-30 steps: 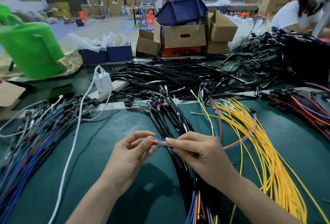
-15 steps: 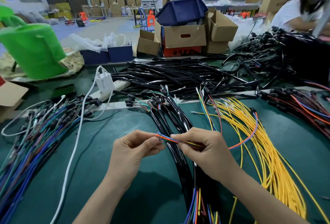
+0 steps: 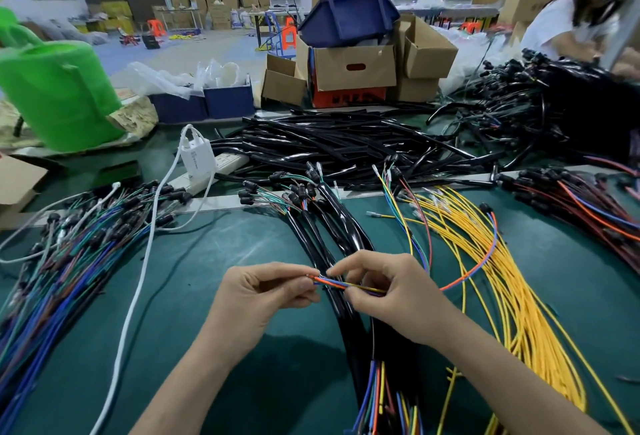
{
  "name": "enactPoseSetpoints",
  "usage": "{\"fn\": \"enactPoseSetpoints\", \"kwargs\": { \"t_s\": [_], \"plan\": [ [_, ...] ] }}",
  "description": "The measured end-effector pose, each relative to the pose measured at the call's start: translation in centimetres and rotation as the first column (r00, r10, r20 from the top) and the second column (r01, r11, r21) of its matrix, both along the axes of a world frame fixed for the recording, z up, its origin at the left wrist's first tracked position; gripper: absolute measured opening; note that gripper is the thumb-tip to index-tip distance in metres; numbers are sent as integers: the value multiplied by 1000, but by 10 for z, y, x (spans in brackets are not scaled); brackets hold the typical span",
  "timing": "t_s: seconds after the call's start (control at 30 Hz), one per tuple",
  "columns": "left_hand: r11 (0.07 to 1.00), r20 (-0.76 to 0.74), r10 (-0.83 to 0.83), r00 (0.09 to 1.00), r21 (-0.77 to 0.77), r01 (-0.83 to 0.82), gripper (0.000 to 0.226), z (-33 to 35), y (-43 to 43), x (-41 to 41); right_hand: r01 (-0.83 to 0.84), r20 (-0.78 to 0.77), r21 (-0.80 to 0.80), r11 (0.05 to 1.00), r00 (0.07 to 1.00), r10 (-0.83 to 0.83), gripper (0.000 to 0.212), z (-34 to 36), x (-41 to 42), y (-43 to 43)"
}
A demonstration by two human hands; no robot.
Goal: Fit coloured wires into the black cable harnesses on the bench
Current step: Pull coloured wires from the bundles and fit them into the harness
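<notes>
Left grip: thumb and forefinger pinch the tips of a small bundle of coloured wires (orange, blue, yellow). Right grip: fingers curled, pinching the same bundle just beside the left. Both sit over the black cable harnesses, which run from mid-table to the near edge. Loose yellow wires lie toward the right edge.

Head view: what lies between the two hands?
A short bundle of coloured wires, pinched by left hand and right hand, above the black harnesses; shown in the head view.
</notes>
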State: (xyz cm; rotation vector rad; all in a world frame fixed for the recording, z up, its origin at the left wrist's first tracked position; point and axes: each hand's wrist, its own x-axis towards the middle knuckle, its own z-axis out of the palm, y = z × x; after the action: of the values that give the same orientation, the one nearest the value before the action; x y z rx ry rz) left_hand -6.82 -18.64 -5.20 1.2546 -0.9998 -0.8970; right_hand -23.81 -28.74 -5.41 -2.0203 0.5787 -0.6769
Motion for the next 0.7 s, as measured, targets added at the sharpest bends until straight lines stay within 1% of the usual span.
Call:
{"fn": "enactPoseSetpoints", "kwargs": {
  "t_s": [0.1, 0.17, 0.23, 0.33, 0.5, 0.7],
  "plan": [
    [1000, -22, -3, 1000, 9, 3, 15, 0, 0, -3, -56, 40, -53, 997, 997, 58, 30, 6, 0, 2],
    [1000, -56, 16, 998, 17, -15, 15, -1, -1, -3, -65, 43, -139, 988, 996, 72, 29, 8, 0, 2],
    [999, -86, 34, 996, 24, -32, 14, -1, -1, -3, -42, 33, -258, 965, 998, 52, 26, 9, 1, 2],
    [998, -108, 46, 993, 38, -42, 13, -3, -2, -4, 16, 70, -348, 937, 998, 9, 14, 7, 2, 2],
    [999, -118, 33, 993, 34, -29, 13, -3, -2, -6, 56, 146, -410, 910, 989, 5, 3, 2, 2, 3],
    [996, -146, -58, 988, 54, 67, 14, -4, 0, -6, 3, 186, -365, 931, 980, 70, 9, 4, 5, 8]
  ]
}}
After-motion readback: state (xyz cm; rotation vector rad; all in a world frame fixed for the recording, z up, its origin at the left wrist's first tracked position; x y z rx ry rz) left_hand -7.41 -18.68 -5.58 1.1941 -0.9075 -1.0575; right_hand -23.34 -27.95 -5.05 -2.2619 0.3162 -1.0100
